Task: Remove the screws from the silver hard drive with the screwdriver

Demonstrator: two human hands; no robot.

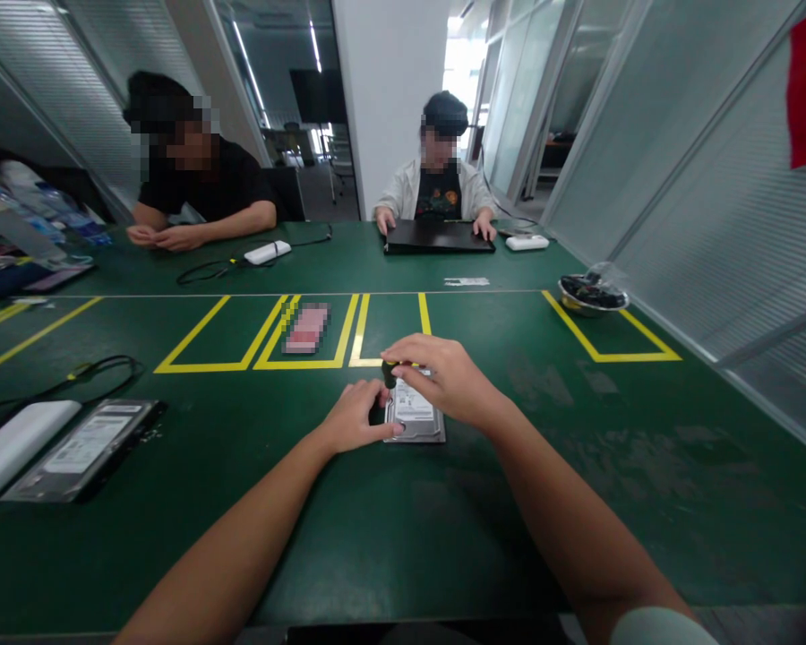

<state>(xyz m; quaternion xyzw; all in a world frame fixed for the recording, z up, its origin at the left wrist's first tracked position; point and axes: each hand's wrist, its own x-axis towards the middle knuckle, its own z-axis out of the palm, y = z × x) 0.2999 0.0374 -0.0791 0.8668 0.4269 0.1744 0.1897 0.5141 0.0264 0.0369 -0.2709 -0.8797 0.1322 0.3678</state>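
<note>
A silver hard drive [416,417] with a white label lies flat on the green table [578,421] in front of me. My left hand [355,419] rests on the drive's left edge, fingers pressed against it. My right hand [443,376] hovers over the drive's far end, fingers curled around a small black screwdriver [388,374] with a yellow band, held upright with its tip at the drive's top left corner.
A second hard drive [81,448] and a white box [13,448] lie at the near left with a black cable [94,369]. A metal bowl [591,294] stands at the far right. Two people sit across; one has hands on a black laptop [438,236].
</note>
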